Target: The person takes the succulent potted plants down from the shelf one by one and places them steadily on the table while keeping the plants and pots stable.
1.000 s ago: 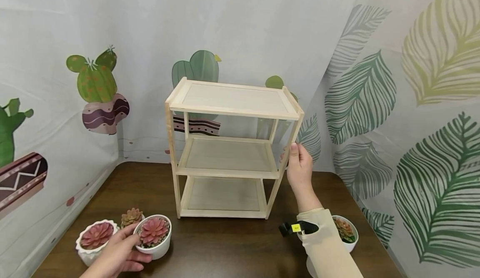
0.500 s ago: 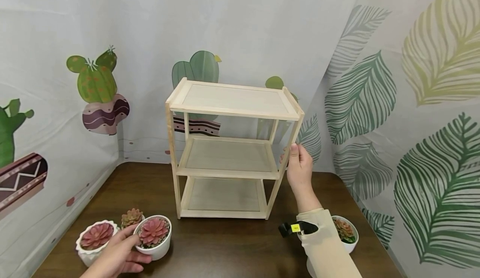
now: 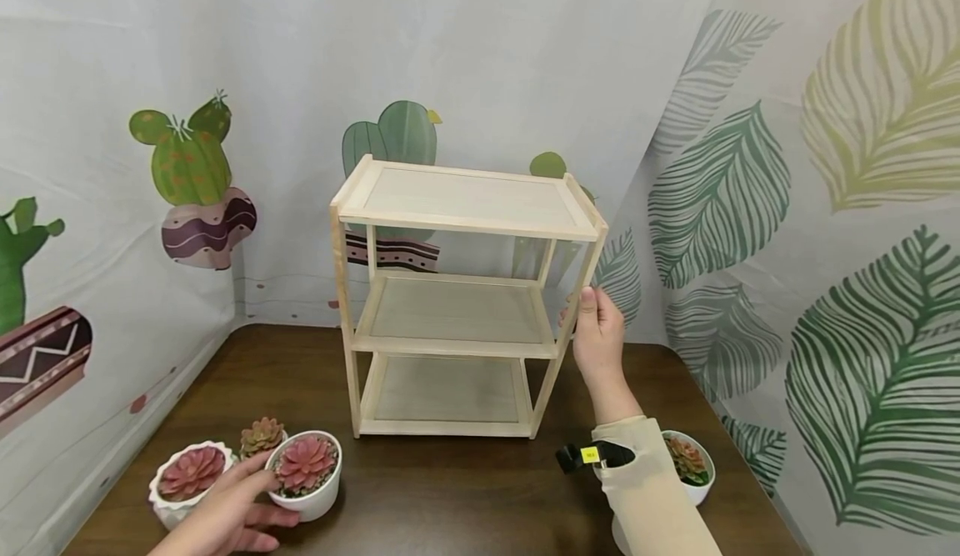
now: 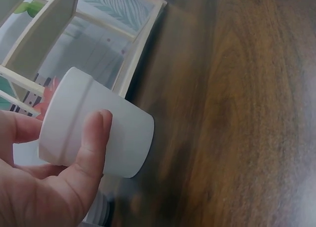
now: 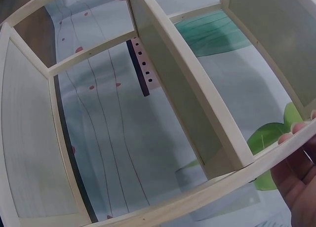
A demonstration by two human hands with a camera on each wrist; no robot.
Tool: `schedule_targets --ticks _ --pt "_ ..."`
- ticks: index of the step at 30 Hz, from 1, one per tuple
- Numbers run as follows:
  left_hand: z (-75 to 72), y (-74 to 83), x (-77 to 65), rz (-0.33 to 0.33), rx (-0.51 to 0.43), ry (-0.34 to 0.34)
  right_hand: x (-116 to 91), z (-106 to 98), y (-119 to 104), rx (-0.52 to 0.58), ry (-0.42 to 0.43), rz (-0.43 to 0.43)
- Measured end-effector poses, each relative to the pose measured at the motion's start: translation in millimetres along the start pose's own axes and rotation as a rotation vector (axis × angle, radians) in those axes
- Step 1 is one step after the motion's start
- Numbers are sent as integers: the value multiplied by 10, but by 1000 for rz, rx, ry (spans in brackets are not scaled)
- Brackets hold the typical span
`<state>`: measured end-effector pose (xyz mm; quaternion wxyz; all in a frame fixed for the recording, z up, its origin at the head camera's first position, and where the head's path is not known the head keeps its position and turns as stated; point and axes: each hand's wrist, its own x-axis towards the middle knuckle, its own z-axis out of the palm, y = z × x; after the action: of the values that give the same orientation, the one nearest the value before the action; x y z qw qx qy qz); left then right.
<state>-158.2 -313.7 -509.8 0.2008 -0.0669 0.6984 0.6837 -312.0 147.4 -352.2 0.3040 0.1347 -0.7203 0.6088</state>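
My left hand [image 3: 232,506] holds a round white flowerpot [image 3: 313,502] with a pink succulent [image 3: 304,463] at the table's front left. In the left wrist view, the thumb [image 4: 95,133] lies along the smooth side of the pot and the other fingers are around its rim, partly hidden. A pale wooden three-tier shelf [image 3: 457,346] stands in the middle, its tiers bare. My right hand [image 3: 600,335] grips its right front post at the middle tier, thumb in front; those fingertips [image 5: 296,127] show over the post in the right wrist view.
Left of the held pot stand a scalloped white pot [image 3: 176,510] with a pink succulent and a smaller orange-tinged succulent [image 3: 262,438]. Another potted succulent [image 3: 688,460] is partly behind the right sleeve [image 3: 645,464]. A printed curtain [image 3: 480,56] backs the dark wooden table [image 3: 450,489].
My left hand has shifted very slightly left and down at the pot, with its lower fingers a little farther back. The right hand and the shelf stay put.
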Motion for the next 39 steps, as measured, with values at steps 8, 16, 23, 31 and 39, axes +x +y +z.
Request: schedule_targets --ticks 8,16,23,31,39 --pt "-30 58 -89 -19 27 46 16 13 -14 24 -28 -4" --pt "-104 111 -158 -4 89 19 30 38 -39 18 -36 -14" --pt "-220 231 -256 25 168 10 14 48 -40 11 -39 -28" --pt "-391 608 -314 99 262 -3 46 2 183 -10 -21 4" --pt "-464 1107 -284 317 407 -29 110 -71 351 -59 -57 -21"
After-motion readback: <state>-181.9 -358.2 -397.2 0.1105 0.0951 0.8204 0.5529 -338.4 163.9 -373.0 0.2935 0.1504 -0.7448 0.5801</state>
